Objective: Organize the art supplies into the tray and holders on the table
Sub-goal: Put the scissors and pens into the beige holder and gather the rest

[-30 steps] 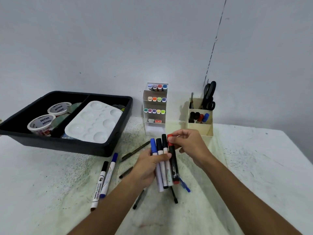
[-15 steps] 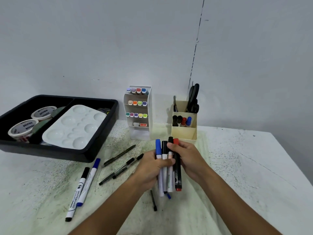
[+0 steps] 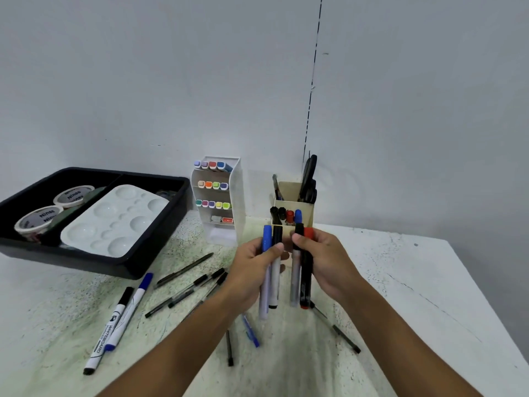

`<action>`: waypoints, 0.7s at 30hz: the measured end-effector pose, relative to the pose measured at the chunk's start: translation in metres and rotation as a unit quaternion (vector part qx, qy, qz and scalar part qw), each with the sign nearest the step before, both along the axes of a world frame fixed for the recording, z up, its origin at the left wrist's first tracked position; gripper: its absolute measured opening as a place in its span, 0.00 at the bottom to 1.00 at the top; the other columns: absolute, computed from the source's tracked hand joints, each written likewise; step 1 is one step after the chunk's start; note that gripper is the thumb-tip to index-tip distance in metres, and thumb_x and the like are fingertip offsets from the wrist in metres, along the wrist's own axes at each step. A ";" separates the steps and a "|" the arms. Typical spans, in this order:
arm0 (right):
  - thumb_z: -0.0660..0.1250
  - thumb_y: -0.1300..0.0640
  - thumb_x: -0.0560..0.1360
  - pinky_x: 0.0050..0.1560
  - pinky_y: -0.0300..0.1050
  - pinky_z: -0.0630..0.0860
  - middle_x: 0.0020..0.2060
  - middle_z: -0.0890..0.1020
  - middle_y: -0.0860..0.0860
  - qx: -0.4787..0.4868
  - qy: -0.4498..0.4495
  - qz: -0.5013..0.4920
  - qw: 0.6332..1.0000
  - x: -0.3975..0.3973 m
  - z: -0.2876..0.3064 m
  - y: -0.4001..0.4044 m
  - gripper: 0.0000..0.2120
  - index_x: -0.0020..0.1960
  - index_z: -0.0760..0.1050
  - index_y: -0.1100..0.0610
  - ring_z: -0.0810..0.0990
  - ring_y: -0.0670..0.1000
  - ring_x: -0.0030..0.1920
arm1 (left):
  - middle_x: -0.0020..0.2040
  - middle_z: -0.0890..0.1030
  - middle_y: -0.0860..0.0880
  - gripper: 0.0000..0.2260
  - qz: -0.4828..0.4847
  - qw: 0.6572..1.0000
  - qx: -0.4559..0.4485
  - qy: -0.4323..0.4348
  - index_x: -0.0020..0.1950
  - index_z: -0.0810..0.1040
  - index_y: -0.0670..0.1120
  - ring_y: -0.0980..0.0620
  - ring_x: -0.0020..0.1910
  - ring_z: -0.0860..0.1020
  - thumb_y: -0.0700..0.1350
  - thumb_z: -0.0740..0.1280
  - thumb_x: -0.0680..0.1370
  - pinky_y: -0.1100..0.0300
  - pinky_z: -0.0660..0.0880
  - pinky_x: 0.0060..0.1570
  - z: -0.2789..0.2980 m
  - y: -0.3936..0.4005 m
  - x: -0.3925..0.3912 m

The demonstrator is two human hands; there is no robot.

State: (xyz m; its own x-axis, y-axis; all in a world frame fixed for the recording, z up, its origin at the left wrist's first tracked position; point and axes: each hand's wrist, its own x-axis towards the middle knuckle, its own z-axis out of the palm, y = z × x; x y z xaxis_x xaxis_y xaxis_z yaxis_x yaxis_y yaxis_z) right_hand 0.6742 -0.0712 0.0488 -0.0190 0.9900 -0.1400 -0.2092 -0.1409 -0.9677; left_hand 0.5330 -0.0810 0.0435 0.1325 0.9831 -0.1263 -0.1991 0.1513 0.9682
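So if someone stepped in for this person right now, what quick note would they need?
Left hand grips a blue-capped and a black-capped marker. Right hand grips a black-capped and a red-capped marker.
Done: palette and tape rolls in the black tray; some markers and scissors in the beige holder.
Left: the four held markers, two whiteboard markers and the loose pens on the table.

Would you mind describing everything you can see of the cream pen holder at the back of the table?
The cream pen holder is a boxy, stepped organiser, seemingly card or plastic, standing upright near the wall, right of the white marker rack. Its taller rear compartment holds black scissors and a thin tool; the lower front one holds black, red and blue capped markers. The hands' markers partly hide its base.
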 end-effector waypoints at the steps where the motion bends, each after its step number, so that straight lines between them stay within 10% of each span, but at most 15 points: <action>1: 0.64 0.65 0.78 0.57 0.48 0.78 0.47 0.85 0.59 0.014 -0.010 0.006 1.000 0.002 0.006 0.001 0.07 0.50 0.80 0.61 0.84 0.55 0.50 | 0.47 0.86 0.47 0.08 0.002 0.999 0.024 0.030 0.52 0.83 0.46 0.51 0.49 0.82 0.38 0.66 0.79 0.55 0.79 0.53 0.006 0.002 -0.001; 8: 0.66 0.62 0.78 0.47 0.42 0.73 0.40 0.79 0.57 0.106 -0.151 0.018 0.983 0.013 0.042 0.011 0.05 0.49 0.80 0.62 0.76 0.50 0.41 | 0.42 0.85 0.51 0.06 -0.029 0.977 0.123 0.174 0.52 0.84 0.44 0.60 0.41 0.81 0.39 0.71 0.76 0.75 0.73 0.41 0.046 0.019 -0.008; 21: 0.75 0.58 0.71 0.45 0.54 0.77 0.36 0.81 0.60 0.178 -0.383 0.032 0.906 0.030 0.096 0.009 0.05 0.42 0.81 0.60 0.80 0.59 0.38 | 0.41 0.85 0.45 0.09 -0.084 0.927 0.200 0.306 0.46 0.83 0.40 0.49 0.42 0.84 0.35 0.77 0.68 0.57 0.80 0.47 0.089 0.044 -0.030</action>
State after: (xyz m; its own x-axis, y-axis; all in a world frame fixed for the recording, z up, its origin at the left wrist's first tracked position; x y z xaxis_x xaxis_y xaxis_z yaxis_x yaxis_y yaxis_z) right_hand 0.7044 -0.0617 0.1451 -0.1102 0.9752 0.1921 0.5406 0.2210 -0.8117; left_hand 0.5028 -0.0374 0.1321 0.3127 0.9392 0.1418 0.4002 -0.2657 0.8771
